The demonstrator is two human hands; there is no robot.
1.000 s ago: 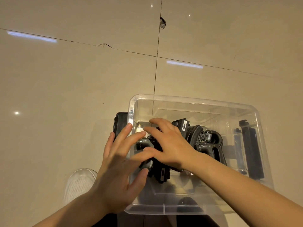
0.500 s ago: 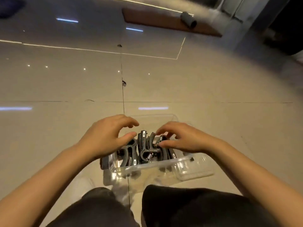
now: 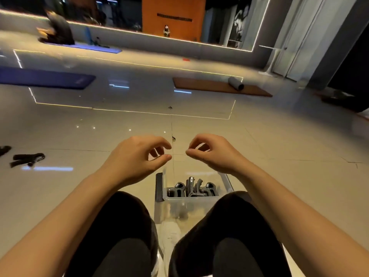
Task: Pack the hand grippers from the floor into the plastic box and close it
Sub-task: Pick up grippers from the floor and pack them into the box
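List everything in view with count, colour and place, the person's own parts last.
plastic box: one, clear, on the floor between the knees, no lid on it.
hand grippers in the box: several, black and grey, standing in the box; exact count unclear.
hand grippers on the floor: at least one black, far left; another partly cut off at the frame edge.
dark flat piece: one, black, against the box's left side.
blue mats: two, left background.
brown mat: one, centre right, with a grey roller on it.
left hand: above the box, fingers loosely curled, holding nothing.
right hand: likewise, holding nothing.
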